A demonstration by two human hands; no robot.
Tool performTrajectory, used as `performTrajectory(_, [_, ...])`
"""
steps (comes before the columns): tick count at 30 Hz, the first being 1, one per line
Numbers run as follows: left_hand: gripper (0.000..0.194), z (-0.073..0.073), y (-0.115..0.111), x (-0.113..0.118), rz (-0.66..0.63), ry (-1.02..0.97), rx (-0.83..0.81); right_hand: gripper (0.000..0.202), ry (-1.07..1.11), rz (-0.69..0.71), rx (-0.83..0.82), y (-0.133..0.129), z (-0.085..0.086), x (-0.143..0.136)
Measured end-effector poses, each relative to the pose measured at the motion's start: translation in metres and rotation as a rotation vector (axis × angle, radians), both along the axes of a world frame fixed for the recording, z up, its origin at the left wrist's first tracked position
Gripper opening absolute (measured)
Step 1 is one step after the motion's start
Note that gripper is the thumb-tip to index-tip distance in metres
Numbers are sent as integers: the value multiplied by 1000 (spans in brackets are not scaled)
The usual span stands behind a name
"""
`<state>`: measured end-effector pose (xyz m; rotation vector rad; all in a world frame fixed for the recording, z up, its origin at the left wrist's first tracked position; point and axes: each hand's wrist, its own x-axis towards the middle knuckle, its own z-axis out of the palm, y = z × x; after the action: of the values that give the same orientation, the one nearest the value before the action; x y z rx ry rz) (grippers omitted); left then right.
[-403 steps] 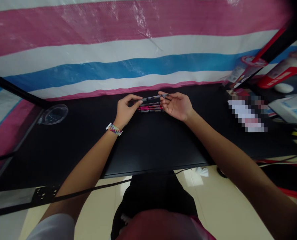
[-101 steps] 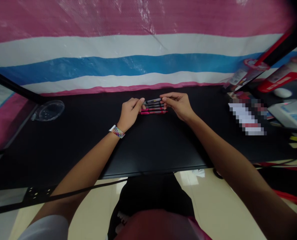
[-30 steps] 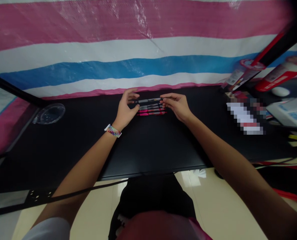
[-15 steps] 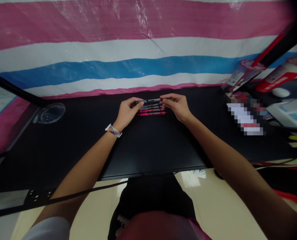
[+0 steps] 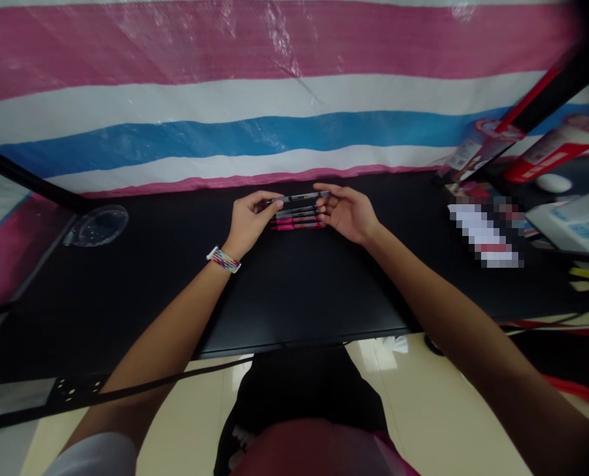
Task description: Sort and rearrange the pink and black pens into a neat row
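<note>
A row of several pens lies side by side on the black table, grey ones behind and pink ones in front. Just behind and slightly above the row is a dark pen, held crosswise. My left hand pinches its left end between thumb and fingers. At its right end, my right hand has its fingers apart, the forefinger touching or very near the tip. The palm of that hand is turned partly toward me.
On the black table, a clear plastic lid lies at left. At right stand a clear cup and a red-and-white cup, with a white mouse and papers nearby. Behind hangs a striped sheet.
The fingers of my right hand have loosened from the pen's right end and spread, the palm turning upward. The pen's right end has risen slightly. My left hand keeps its pinch.
</note>
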<state>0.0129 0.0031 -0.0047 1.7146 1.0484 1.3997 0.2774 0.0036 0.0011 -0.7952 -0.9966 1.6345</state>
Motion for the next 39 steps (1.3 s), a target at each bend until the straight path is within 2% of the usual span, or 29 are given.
performTrajectory(3, [28, 2, 0, 0, 15, -11, 24, 38, 156, 105, -120, -2, 3, 0])
performTrajectory(10, [33, 3, -1, 0, 20, 3, 41, 16, 324, 51, -220, -4, 3, -9])
performTrajectory(14, [35, 5, -3, 2, 29, 13, 39, 21, 355, 46, -220, -6, 6, -11])
performTrajectory(20, [29, 5, -5, 3, 30, 29, 42, 14, 299, -26, -186, -5, 5, -14])
performTrajectory(24, [24, 5, -4, 3, 31, 18, 50, 25, 267, -7, -151, -5, 6, -14])
performTrajectory(26, [23, 5, -4, 3, 32, 19, 51, 20, 266, -19, -154, -5, 6, -14])
performTrajectory(29, [25, 4, -4, 2, 31, 26, 53, 11, 276, -49, -174, -4, 4, -14])
performTrajectory(39, [31, 2, -1, 0, 30, -2, 48, 12, 261, -45, -172, -3, 0, -13])
